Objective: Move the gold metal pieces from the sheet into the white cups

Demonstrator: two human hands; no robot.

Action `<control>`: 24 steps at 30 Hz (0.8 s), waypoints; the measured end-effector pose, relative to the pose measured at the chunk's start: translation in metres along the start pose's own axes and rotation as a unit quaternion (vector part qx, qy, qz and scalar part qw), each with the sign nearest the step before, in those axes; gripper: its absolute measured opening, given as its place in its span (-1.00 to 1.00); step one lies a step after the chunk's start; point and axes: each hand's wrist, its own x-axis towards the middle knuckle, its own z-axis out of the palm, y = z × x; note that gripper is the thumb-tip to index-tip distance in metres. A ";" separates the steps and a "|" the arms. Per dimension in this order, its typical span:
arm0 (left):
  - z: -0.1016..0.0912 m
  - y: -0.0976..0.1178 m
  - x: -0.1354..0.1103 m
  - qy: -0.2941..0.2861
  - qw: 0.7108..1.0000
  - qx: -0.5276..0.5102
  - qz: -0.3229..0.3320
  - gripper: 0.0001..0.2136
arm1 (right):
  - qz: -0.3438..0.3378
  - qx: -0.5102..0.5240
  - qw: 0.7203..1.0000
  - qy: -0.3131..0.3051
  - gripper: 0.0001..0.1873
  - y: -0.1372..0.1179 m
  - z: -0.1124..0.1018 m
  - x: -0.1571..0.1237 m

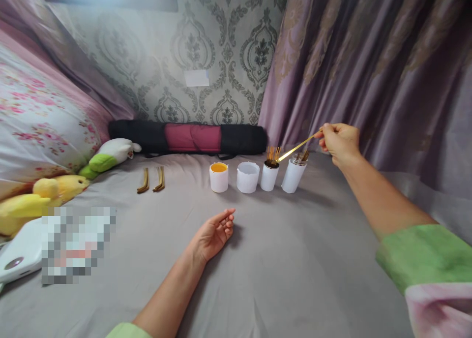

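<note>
My right hand (339, 142) is raised at the right and pinches one end of a thin gold stick (297, 148). The stick slants down to the left, its far tip over the third white cup (269, 175), which holds several gold sticks. A tilted fourth white cup (293, 174) with more sticks stands just right of it. My left hand (216, 232) rests palm up on the grey sheet (258, 259), fingers loosely curled, holding nothing.
Two more white cups stand to the left, one with an orange top (219, 176) and one white (247, 176). Two bent gold sticks (152, 180) lie further left. A black and pink roll (188, 137), plush toys (110, 156) and purple curtains (368, 67) border the bed.
</note>
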 end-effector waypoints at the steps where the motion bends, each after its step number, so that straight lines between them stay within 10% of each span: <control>1: 0.000 0.000 0.000 -0.001 1.000 0.000 0.000 -0.87 | -0.007 -0.013 1.000 0.009 -0.67 0.001 0.002 0.002; 24: -0.006 -0.001 0.003 -0.007 1.000 0.005 0.007 -0.83 | -0.124 -0.260 0.957 -0.043 -0.74 0.022 0.039 0.012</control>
